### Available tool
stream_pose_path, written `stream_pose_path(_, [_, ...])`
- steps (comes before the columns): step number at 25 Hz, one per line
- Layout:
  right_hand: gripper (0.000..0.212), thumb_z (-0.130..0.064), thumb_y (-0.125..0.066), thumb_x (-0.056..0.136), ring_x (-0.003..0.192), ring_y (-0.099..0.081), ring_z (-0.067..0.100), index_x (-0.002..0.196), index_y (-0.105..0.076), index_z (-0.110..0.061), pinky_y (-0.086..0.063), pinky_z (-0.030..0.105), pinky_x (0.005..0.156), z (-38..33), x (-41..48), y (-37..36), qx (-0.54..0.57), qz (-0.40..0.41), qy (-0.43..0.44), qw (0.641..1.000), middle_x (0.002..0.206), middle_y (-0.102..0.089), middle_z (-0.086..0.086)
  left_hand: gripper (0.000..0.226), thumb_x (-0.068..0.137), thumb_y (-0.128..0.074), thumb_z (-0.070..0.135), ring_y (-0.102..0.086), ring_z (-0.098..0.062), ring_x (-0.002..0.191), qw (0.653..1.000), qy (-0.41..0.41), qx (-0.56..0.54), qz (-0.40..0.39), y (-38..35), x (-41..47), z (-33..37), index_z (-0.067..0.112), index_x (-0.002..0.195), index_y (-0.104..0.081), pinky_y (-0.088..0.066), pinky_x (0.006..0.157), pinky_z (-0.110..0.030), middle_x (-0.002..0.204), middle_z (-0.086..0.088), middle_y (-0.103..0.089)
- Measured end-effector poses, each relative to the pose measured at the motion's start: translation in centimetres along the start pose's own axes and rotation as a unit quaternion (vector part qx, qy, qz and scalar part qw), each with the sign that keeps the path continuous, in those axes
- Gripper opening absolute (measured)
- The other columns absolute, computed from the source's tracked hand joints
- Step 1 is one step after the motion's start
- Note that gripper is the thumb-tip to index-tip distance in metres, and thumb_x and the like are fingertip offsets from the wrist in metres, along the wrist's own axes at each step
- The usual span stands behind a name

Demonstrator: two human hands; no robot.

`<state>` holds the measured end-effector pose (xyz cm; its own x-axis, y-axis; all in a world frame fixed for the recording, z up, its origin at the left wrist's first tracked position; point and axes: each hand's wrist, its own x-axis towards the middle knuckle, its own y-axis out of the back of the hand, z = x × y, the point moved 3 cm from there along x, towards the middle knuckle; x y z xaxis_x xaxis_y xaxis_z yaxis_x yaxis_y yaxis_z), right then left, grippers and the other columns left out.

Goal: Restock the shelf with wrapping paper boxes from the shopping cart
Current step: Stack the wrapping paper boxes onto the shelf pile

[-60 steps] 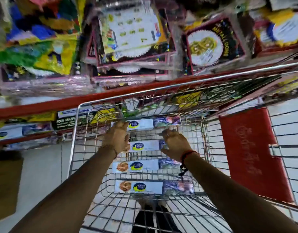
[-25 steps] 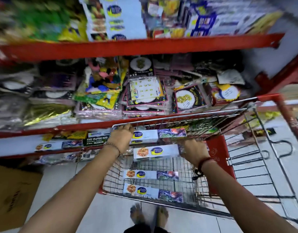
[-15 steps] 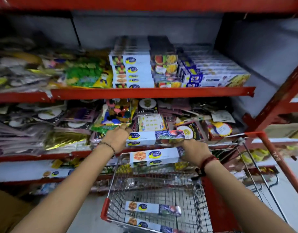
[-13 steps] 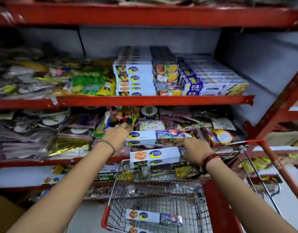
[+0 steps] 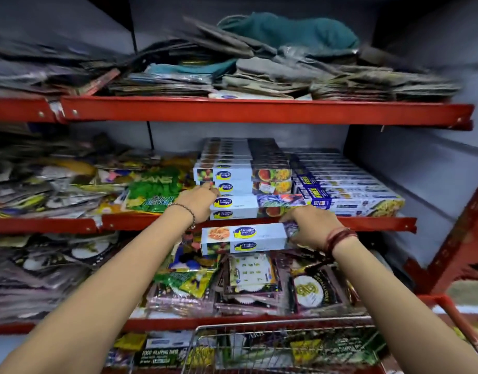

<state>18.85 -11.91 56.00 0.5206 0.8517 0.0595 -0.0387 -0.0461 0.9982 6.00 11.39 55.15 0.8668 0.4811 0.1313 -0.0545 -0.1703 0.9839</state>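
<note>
Got a wrapping paper box in each hand: left hand (image 5: 198, 199) pinches the end of the upper box (image 5: 256, 206), sliding it onto the stack (image 5: 242, 175) mid-frame so labels face out. Right hand (image 5: 310, 225) is clamped round the lower box (image 5: 244, 238), waiting below the shelf lip (image 5: 367, 224), I think; the cart (image 5: 281, 323) sits bottom-centre.

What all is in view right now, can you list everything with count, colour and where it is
held boxes: two, pale blue, one at shelf edge, one lower
stacked wrapping paper boxes: many, pale blue, middle shelf centre
FREE-labelled boxes: many, blue and white, middle shelf right
party packets: many, mixed colours, middle shelf left
packets: many, mixed colours, lower shelf
flat stock: pile, grey and teal, top shelf
shelf rails: red
shopping cart: one, wire, bottom
left hand: on upper box's left end
right hand: gripping lower box's right end
</note>
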Motion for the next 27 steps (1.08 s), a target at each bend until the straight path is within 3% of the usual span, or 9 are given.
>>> stream_pose_path(5, [0.049,-0.022,-0.07,0.083,0.114,-0.062,0.026,0.126,-0.06,-0.04,-0.054,0.045,0.092,-0.3,2.9,-0.8,-0.008,-0.007,0.007,1.0,0.13,-0.063,-0.001,0.058,0.094,-0.054,0.002,-0.049,-0.029,0.134,0.999,0.015,-0.016,-0.027,-2.4,6.2,-0.9,0.021,0.146,-0.042,-0.049,0.102,-0.041,0.149,-0.009,-0.04])
stream_pose_path(10, [0.052,-0.023,-0.07,0.082,0.115,-0.061,0.026,0.13,-0.058,-0.04,-0.055,0.044,0.091,0.1,5.3,-1.4,-0.011,-0.015,0.002,1.0,0.13,-0.064,0.001,0.048,0.093,-0.059,0.006,-0.061,-0.033,0.119,0.997,0.043,-0.044,0.035,-3.4,9.7,-2.7,0.024,0.137,-0.056,-0.055,0.092,-0.043,0.138,-0.011,-0.058])
stream_pose_path(16, [0.049,-0.021,-0.067,0.082,0.11,-0.064,0.025,0.126,-0.06,-0.042,-0.056,0.042,0.084,0.0,6.9,-2.1,-0.003,-0.005,0.003,1.0,0.123,-0.068,0.0,0.042,0.094,-0.059,0.008,-0.059,-0.033,0.118,0.993,0.042,-0.077,0.074,-4.2,10.2,-3.8,0.022,0.132,-0.061,-0.055,0.09,-0.042,0.135,-0.012,-0.056])
stream_pose_path(19, [0.051,-0.018,-0.066,0.085,0.11,-0.064,0.027,0.13,-0.059,-0.041,-0.057,0.042,0.084,-0.2,7.4,-2.0,-0.007,-0.005,0.0,1.0,0.125,-0.067,0.001,0.042,0.094,-0.063,0.018,-0.062,-0.031,0.118,0.988,0.03,-0.126,0.083,-3.6,8.9,-4.1,0.02,0.135,-0.058,-0.057,0.092,-0.043,0.134,-0.011,-0.063])
stream_pose_path(21, [0.053,-0.018,-0.067,0.085,0.112,-0.064,0.027,0.131,-0.057,-0.041,-0.057,0.044,0.086,-0.4,7.9,-1.8,-0.009,-0.002,0.001,1.0,0.129,-0.065,0.002,0.043,0.094,-0.064,0.034,-0.067,-0.021,0.113,0.976,0.006,-0.192,0.101,-2.5,7.3,-4.1,0.022,0.134,-0.058,-0.058,0.094,-0.042,0.129,-0.005,-0.068])
stream_pose_path(23, [0.054,-0.02,-0.069,0.084,0.116,-0.061,0.027,0.132,-0.055,-0.04,-0.055,0.045,0.089,-0.8,8.4,-1.5,-0.014,-0.006,0.007,1.0,0.133,-0.062,0.002,0.039,0.093,-0.059,0.05,-0.069,0.004,0.086,0.965,-0.048,-0.233,0.111,-1.1,5.3,-3.7,0.027,0.124,-0.067,-0.06,0.082,-0.033,0.12,0.003,-0.073])
stream_pose_path(25, [0.055,-0.023,-0.071,0.084,0.121,-0.059,0.028,0.134,-0.054,-0.039,-0.053,0.045,0.094,-1.1,9.1,-0.9,-0.02,-0.005,0.012,1.0,0.136,-0.061,0.002,0.042,0.087,-0.06,0.061,-0.061,0.016,0.068,0.963,-0.087,-0.237,0.098,0.2,3.4,-3.4,0.03,0.113,-0.073,-0.054,0.072,-0.023,0.114,0.008,-0.075])
stream_pose_path(27, [0.054,-0.023,-0.069,0.084,0.12,-0.059,0.03,0.134,-0.054,-0.039,-0.052,0.044,0.095,-1.1,9.9,-0.1,-0.03,0.009,0.013,0.999,0.136,-0.06,0.005,0.054,0.074,-0.066,0.071,-0.063,0.015,0.086,0.971,-0.108,-0.202,0.07,1.3,2.3,-3.2,0.032,0.111,-0.074,-0.056,0.083,-0.024,0.115,0.013,-0.074])
